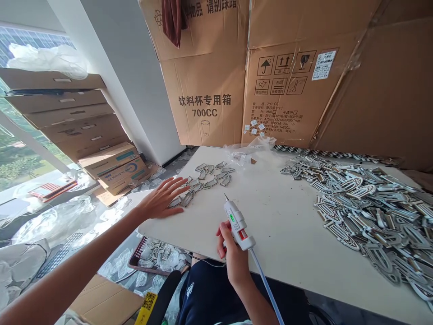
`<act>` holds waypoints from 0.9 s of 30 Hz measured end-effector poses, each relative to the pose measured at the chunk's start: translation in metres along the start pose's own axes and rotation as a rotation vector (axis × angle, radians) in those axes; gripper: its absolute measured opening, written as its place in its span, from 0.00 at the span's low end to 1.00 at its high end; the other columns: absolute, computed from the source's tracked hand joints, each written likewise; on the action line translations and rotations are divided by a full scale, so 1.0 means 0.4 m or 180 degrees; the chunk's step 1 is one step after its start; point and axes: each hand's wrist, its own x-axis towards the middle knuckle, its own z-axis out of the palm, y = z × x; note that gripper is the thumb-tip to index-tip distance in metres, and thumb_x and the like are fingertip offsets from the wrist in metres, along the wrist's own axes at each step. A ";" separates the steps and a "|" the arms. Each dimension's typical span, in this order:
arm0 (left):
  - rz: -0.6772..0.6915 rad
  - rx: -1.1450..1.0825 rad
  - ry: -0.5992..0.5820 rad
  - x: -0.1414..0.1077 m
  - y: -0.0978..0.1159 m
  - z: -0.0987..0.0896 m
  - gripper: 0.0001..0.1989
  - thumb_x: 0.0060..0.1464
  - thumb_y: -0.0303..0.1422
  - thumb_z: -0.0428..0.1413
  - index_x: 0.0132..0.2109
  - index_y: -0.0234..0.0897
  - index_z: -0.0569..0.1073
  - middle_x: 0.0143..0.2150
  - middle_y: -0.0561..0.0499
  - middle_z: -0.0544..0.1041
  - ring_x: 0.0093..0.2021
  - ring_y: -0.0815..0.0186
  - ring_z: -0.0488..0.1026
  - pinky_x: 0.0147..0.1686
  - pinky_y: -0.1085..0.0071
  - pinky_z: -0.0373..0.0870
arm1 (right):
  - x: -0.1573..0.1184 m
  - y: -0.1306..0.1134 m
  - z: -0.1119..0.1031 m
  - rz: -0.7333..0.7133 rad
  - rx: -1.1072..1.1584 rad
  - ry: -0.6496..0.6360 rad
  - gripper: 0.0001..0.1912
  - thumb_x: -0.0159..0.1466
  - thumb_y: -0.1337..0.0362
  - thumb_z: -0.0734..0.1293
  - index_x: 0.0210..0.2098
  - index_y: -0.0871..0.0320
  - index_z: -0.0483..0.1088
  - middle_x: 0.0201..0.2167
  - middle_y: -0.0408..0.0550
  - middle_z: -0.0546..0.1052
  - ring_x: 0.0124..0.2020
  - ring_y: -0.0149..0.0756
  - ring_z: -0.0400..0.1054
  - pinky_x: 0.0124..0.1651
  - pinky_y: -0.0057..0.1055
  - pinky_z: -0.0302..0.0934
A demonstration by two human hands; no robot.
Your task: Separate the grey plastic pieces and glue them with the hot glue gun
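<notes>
My left hand (161, 198) lies flat with its fingers spread on the white board tabletop (270, 221), its fingertips next to a loose group of small, flat, looped grey-and-white pieces (209, 178). My right hand (233, 255) grips a white hot glue gun (237, 223) with a metal nozzle pointing away from me, a lit green indicator and a red trigger area. A pale blue cord (265, 284) runs down from the gun past the table edge. A much larger heap of the same pieces (367, 216) covers the right side of the board.
Large printed cardboard cartons (280, 76) stand behind the board, with a crumpled clear plastic bag (248, 149) at its far edge. Flat cartons (64, 113) are stacked by the window at left. Below the board are a red basket of pieces (155, 255), plastic sheeting and a black chair back (165, 293).
</notes>
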 end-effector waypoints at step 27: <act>-0.1220 -0.0763 0.1352 0.250 0.204 0.043 0.18 0.71 0.42 0.53 0.62 0.41 0.69 0.61 0.39 0.75 0.61 0.49 0.72 0.62 0.47 0.68 | 0.049 -0.022 0.007 -0.0056 0.0175 0.0268 0.33 0.70 0.36 0.70 0.60 0.56 0.68 0.56 0.55 0.74 0.53 0.43 0.75 0.56 0.37 0.74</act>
